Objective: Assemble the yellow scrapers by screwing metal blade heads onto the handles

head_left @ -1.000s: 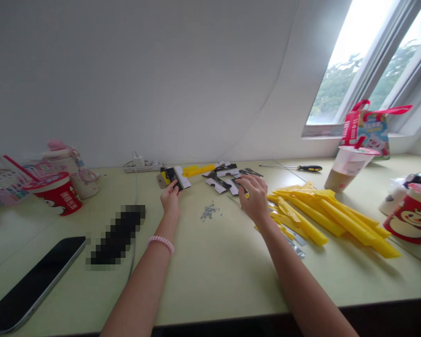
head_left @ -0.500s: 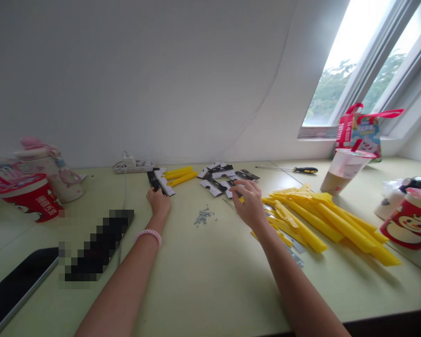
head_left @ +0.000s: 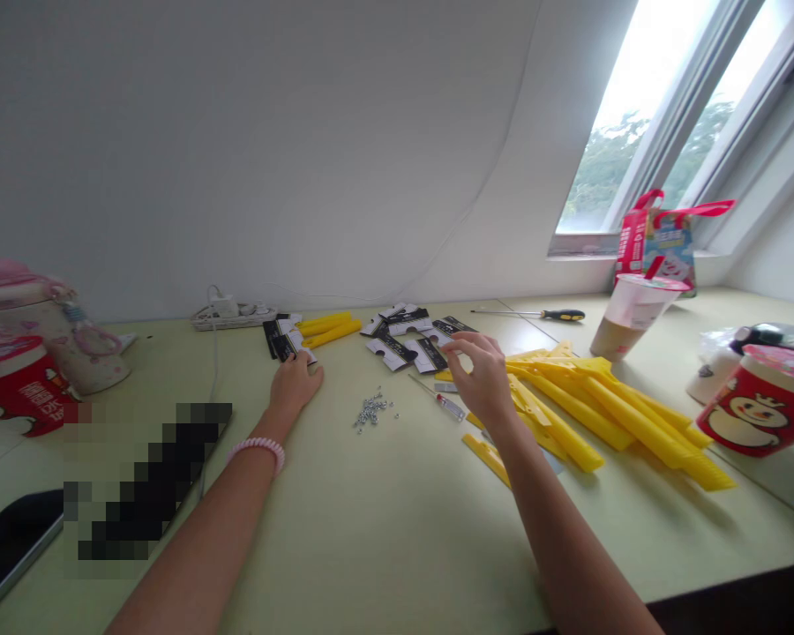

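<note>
My left hand [head_left: 295, 385] rests at the near edge of black-and-white cards [head_left: 281, 339], its fingertips on them; whether it grips one is unclear. Two yellow tubes [head_left: 331, 330] lie just beyond. My right hand [head_left: 480, 370] is raised by the right card group [head_left: 390, 353], thumb and index finger curled together; anything between them is too small to make out. Small silver screws or nuts [head_left: 371, 410] form a loose pile between my hands. Below my right hand lies a small screwdriver with a clear handle [head_left: 451, 407]. Long yellow parts [head_left: 609, 406] are heaped to the right.
A larger screwdriver [head_left: 562, 315] lies at the back. Drink cups [head_left: 635, 317] and a red bag [head_left: 662, 242] stand right. At left are a red cup [head_left: 19, 388], a bottle [head_left: 96, 353], a power strip [head_left: 235, 315] and a dark tablet [head_left: 19, 538].
The view has shifted slightly to the right. My left hand has moved nearer the front of its cards. My right hand has lifted off the cards, and the small screwdriver's handle now shows.
</note>
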{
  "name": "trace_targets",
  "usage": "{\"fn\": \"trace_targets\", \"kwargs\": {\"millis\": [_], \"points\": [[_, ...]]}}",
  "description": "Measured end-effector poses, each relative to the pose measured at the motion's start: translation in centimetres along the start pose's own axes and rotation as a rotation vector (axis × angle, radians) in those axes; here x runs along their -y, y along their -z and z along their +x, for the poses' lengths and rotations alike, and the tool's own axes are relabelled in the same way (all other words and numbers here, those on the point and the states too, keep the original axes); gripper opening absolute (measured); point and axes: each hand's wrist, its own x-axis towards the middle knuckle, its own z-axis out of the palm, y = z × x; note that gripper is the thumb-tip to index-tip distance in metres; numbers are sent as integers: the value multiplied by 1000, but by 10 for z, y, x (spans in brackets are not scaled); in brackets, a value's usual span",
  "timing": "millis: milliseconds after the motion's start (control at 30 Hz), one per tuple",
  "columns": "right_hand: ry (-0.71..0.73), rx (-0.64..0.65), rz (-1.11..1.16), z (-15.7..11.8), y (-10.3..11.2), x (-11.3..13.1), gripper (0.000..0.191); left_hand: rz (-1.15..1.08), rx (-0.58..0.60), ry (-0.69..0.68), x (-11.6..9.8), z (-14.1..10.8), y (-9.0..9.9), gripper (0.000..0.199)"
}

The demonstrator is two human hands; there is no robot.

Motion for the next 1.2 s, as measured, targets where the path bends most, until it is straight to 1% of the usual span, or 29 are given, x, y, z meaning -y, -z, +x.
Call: {"fn": "trace_targets", "kwargs": {"millis": [100, 167, 267, 300, 367, 433, 500, 600, 667, 700, 767, 800, 900, 967, 1033, 1133, 1200], "points": [[-59, 43, -48, -2, 14, -6, 20, 9, 32, -11, 7, 6, -7, 42], [-89, 116, -98, -8, 26, -14, 21, 20, 51, 14, 12, 11, -13, 47], [-118, 291, -214, -21, 48, -36, 22, 34, 67, 90, 15, 16, -20, 53], [-138, 335, -263, -26, 56, -45, 24, 39, 66, 113, 15, 17, -22, 54], [-197, 381, -372, -35, 72, -64, 27, 49, 46, 128, 15, 17, -24, 56], [-253, 412, -445, -42, 87, -80, 30, 47, 5, 106, 15, 15, -24, 57], [-275, 424, -469, -46, 101, -91, 30, 30, -61, 69, 15, 12, -25, 57], [-288, 335, -612, -44, 119, -100, 29, -42, -206, -9, 17, 8, -24, 49], [-344, 288, -747, -40, 129, -107, 33, -130, -312, -69, 16, 6, -21, 44], [-392, 290, -791, -38, 133, -111, 37, -185, -359, -96, 15, 5, -19, 42], [-506, 342, -803, -36, 138, -122, 45, -294, -436, -138, 9, 2, -12, 39], [-537, 374, -794, -35, 140, -127, 47, -345, -469, -155, 4, -1, -8, 37], [-536, 416, -814, -36, 139, -137, 45, -443, -515, -226, -15, -12, 5, 35], [-526, 429, -828, -37, 137, -137, 42, -498, -508, -264, -29, -21, 11, 34], [-536, 421, -816, -36, 135, -134, 44, -543, -485, -283, -41, -30, 16, 32], [-601, 413, -784, -34, 131, -131, 51, -583, -443, -322, -54, -41, 21, 30], [-659, 452, -753, -32, 130, -130, 57, -593, -417, -351, -58, -47, 24, 29]]}}
